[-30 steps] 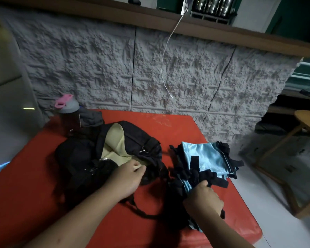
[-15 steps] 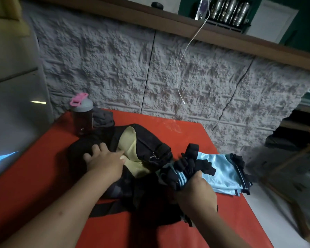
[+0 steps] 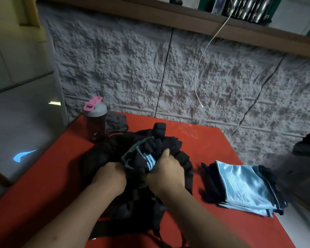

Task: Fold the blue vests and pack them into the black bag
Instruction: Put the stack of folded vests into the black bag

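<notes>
We have the right hand (image 3: 166,173) curled round a bundle of folded blue vests (image 3: 147,158), thumb up on its far side, holding it over the mouth of the black bag (image 3: 104,154). The left hand (image 3: 109,176) sits just beside it, fingers curled down into the bag's fabric at the near edge of the opening; we cannot see exactly what they pinch. The bag lies on the red bench (image 3: 52,176) directly under both hands.

To do this step well, we judge the left hand should pull the opening wide and hold it taut while the right pushes the bundle in edge first, keeping it squeezed so the folds and the black straps do not spring loose. The straps look likely to snag on the rim, so we tuck them in with the bundle.

A second stack of folded vests (image 3: 243,187) waits on the bench to the right of the right hand, well apart from the bag.
</notes>
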`<action>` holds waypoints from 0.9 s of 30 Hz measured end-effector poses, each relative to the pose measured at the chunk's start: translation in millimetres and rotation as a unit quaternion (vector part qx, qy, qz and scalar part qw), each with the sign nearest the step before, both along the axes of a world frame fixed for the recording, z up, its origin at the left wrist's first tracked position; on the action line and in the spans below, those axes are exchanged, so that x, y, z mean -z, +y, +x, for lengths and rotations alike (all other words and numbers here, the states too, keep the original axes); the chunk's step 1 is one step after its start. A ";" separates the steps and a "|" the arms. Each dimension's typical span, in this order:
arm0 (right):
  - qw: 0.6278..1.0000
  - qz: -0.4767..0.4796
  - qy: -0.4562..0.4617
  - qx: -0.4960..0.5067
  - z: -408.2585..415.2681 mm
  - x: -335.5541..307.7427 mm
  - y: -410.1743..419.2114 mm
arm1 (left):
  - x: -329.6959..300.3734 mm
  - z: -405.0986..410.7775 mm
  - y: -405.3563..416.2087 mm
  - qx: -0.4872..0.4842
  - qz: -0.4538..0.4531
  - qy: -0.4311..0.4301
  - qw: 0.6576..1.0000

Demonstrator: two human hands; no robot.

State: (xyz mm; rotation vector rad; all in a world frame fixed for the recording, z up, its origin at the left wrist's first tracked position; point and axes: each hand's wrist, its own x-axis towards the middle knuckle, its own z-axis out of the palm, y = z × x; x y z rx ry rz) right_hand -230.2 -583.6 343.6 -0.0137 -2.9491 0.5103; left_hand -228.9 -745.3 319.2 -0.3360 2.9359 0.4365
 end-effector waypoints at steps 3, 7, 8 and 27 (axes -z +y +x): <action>0.998 0.005 -0.052 -0.032 7.9 37.3 -15.1 | -4.5 0.7 -8.6 0.000 0.002 0.016 1.000; 0.997 0.016 -0.069 -0.041 18.4 64.4 -14.4 | -0.3 -6.5 -16.1 -0.006 -0.026 0.044 0.999; 0.997 0.011 -0.061 -0.046 19.0 65.0 -13.9 | 1.4 -8.1 -17.1 0.001 -0.016 0.056 0.998; 0.996 -0.006 -0.083 -0.008 -29.8 18.0 -30.9 | -10.8 -6.0 -33.3 0.131 0.349 0.059 0.926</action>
